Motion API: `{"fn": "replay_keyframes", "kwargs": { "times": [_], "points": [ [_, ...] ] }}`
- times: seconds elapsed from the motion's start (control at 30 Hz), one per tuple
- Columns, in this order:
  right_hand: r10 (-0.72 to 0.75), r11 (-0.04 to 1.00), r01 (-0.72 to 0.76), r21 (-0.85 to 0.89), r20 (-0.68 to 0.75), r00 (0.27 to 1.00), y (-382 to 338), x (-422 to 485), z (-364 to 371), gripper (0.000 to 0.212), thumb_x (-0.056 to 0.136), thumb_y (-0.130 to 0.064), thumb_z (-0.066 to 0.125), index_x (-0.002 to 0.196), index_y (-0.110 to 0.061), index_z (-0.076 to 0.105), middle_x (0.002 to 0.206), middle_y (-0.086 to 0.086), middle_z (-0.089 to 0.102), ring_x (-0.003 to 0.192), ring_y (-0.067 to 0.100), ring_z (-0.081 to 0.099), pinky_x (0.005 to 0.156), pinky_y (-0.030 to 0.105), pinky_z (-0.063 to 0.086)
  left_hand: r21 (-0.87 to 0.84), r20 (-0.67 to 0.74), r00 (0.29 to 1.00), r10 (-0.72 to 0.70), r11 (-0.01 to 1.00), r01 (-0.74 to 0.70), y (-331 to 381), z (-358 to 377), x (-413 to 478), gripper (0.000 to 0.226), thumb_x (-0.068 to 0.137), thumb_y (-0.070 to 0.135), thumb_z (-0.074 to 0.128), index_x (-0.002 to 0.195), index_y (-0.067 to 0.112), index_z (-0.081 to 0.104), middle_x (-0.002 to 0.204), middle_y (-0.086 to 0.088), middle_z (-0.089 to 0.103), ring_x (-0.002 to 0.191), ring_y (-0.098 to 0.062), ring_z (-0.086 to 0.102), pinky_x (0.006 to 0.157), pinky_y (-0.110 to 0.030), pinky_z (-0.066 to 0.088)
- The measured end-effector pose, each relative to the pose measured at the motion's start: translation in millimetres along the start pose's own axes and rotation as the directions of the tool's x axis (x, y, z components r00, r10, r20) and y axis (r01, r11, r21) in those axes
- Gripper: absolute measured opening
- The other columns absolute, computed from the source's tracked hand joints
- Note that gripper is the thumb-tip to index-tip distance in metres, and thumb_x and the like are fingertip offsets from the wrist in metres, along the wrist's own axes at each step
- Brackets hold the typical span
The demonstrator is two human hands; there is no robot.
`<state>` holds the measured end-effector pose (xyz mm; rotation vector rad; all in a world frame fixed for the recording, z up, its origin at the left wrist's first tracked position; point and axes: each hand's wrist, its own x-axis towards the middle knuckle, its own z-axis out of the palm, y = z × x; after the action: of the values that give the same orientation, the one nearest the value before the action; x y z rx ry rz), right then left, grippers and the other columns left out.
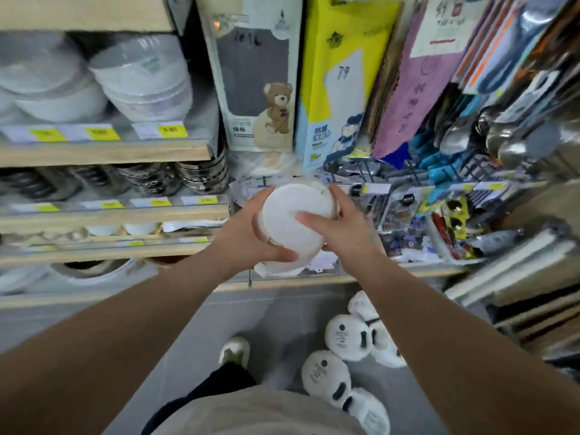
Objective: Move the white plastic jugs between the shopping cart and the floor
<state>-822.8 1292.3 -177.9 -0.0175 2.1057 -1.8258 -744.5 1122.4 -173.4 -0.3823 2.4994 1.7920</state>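
Clasping a white jug [292, 211], left hand [248, 237] and right hand [342, 227] curl fingers [309, 219] round its sides; more jugs [345, 337] lie on the floor [251, 309] below the fingers. Judged light, stiff, smooth; hold both sides.

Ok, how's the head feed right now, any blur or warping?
Head view: motion blur smears the bowls and the hanging goods; wide lens bows the shelves; white jug, left hand and right hand read fairly sharp; floor jugs soft; lighting even.
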Motion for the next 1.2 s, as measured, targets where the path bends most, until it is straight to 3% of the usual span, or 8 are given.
{"fn": "replay_keyframes", "kwargs": {
  "times": [0.2, 0.33, 0.47, 0.53, 0.6, 0.77, 0.97, 1.2],
  "points": [
    [-0.056, 0.988, 0.096, -0.122, 0.291, 0.955, -23, -12, 65, 0.086, 0.068, -0.028, 0.086, 0.142, -0.031, 0.043, 0.125, -0.015, 0.054, 0.113, 0.010, 0.055, 0.100, 0.040, 0.048, -0.183, -0.267, 0.958, -0.102, 0.982, 0.053, -17, -40, -66, 0.104, 0.035, 0.032, 0.095, 0.115, 0.070, 0.041, 0.118, 0.028, 0.057, 0.116, -0.008, 0.056, 0.096, -0.038, 0.051],
    [-0.060, 0.980, 0.142, -0.136, 0.479, 0.876, -37, -28, 133, 0.059, 0.073, -0.019, 0.083, 0.117, -0.042, 0.051, 0.104, -0.024, 0.057, 0.086, -0.007, 0.056, 0.089, 0.036, 0.053, -0.280, -0.407, 0.895, -0.180, 0.958, 0.065, -37, -84, -111, 0.113, 0.038, 0.026, 0.097, 0.132, 0.049, 0.040, 0.127, 0.016, 0.055, 0.122, -0.013, 0.054, 0.099, -0.037, 0.050],
    [-0.077, 0.964, 0.216, -0.158, 0.610, 0.788, -37, -51, 225, 0.085, 0.065, -0.029, 0.088, 0.139, -0.031, 0.046, 0.118, -0.018, 0.057, 0.108, 0.007, 0.058, 0.099, 0.038, 0.049, -0.338, -0.530, 0.813, -0.242, 0.939, 0.059, -67, -141, -163, 0.117, 0.045, 0.015, 0.097, 0.143, 0.037, 0.036, 0.132, 0.010, 0.053, 0.121, -0.013, 0.054, 0.087, -0.017, 0.052],
    [-0.084, 0.954, 0.254, -0.158, 0.673, 0.734, -37, -69, 275, 0.101, 0.052, -0.042, 0.089, 0.142, -0.028, 0.044, 0.129, -0.014, 0.056, 0.117, 0.009, 0.056, 0.103, 0.039, 0.047, -0.350, -0.582, 0.766, -0.272, 0.934, 0.066, -85, -172, -192, 0.124, 0.037, 0.026, 0.098, 0.143, 0.039, 0.035, 0.132, 0.010, 0.054, 0.121, -0.012, 0.055, 0.091, -0.022, 0.052],
    [-0.081, 0.946, 0.282, -0.160, 0.726, 0.683, -38, -89, 325, 0.103, 0.050, -0.045, 0.088, 0.142, -0.028, 0.044, 0.133, -0.015, 0.053, 0.119, 0.009, 0.054, 0.104, 0.038, 0.046, -0.343, -0.632, 0.713, -0.303, 0.935, 0.093, -103, -205, -222, 0.124, 0.030, 0.037, 0.097, 0.138, 0.047, 0.036, 0.131, 0.012, 0.055, 0.121, -0.012, 0.055, 0.096, -0.035, 0.052],
    [-0.096, 0.946, 0.308, -0.103, 0.819, 0.566, -41, -147, 455, 0.097, 0.062, -0.034, 0.089, 0.145, -0.027, 0.039, 0.137, -0.012, 0.051, 0.123, 0.009, 0.051, 0.106, 0.036, 0.044, -0.357, -0.743, 0.587, -0.320, 0.932, 0.057, -137, -297, -305, 0.111, 0.048, 0.009, 0.095, 0.136, 0.046, 0.038, 0.126, 0.016, 0.056, 0.112, -0.002, 0.057, 0.081, -0.013, 0.049],
    [-0.102, 0.948, 0.318, -0.025, 0.921, 0.375, -57, -228, 596, 0.086, 0.069, -0.025, 0.085, 0.143, -0.025, 0.042, 0.121, -0.019, 0.057, 0.115, 0.008, 0.054, 0.102, 0.040, 0.048, -0.330, -0.846, 0.414, -0.336, 0.940, 0.089, -167, -398, -406, 0.111, 0.046, 0.017, 0.097, 0.135, 0.050, 0.038, 0.127, 0.017, 0.053, 0.118, -0.009, 0.052, 0.093, -0.025, 0.047],
    [-0.056, 0.933, 0.361, 0.006, 0.990, 0.129, -59, -294, 760, 0.097, 0.061, -0.039, 0.087, 0.145, -0.033, 0.038, 0.143, -0.009, 0.047, 0.125, 0.012, 0.049, 0.103, 0.041, 0.047, -0.349, -0.920, 0.157, -0.358, 0.933, 0.085, -216, -492, -490, 0.113, 0.036, 0.031, 0.096, 0.128, 0.061, 0.037, 0.128, 0.020, 0.054, 0.121, -0.011, 0.051, 0.101, -0.037, 0.048]
  ]
}}
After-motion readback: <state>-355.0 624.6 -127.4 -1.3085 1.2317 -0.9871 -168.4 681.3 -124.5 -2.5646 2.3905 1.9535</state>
